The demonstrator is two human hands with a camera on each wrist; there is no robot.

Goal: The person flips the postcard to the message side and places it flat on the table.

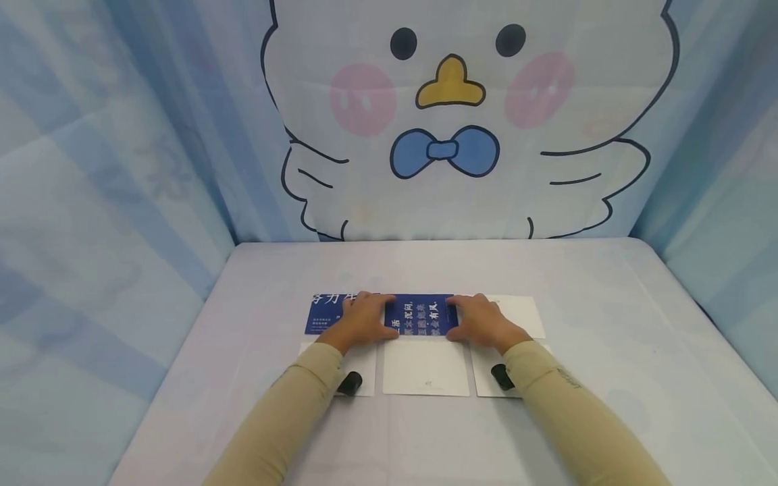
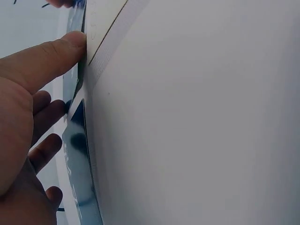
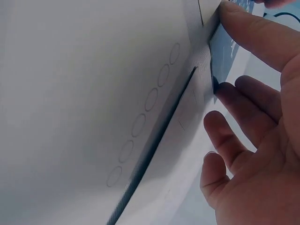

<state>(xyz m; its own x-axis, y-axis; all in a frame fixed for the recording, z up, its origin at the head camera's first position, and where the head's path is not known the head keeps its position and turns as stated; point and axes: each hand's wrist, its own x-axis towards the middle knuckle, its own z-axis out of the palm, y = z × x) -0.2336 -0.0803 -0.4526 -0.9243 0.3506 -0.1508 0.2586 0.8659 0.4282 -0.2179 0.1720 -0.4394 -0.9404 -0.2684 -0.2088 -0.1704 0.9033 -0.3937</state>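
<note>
A blue postcard (image 1: pixel 421 315) printed with white characters lies in the middle of the back row. My left hand (image 1: pixel 360 322) holds its left end, thumb at the near corner and fingers at the far one. At the opposite end, my right hand (image 1: pixel 486 324) grips it the same way. In the left wrist view the left thumb (image 2: pixel 70 44) is right at the card's near edge. The right thumb (image 3: pixel 239 18) does likewise in the right wrist view. Partly behind the left hand lies another blue postcard (image 1: pixel 325 316).
A white card (image 1: pixel 521 314) lies at the right end of the back row. In front are a left white card (image 1: pixel 365 361), a middle one (image 1: pixel 425 368) and a right one (image 1: pixel 485 378), the outer two partly covered by the sleeves. A patterned curtain (image 1: pixel 450 202) hangs behind the table.
</note>
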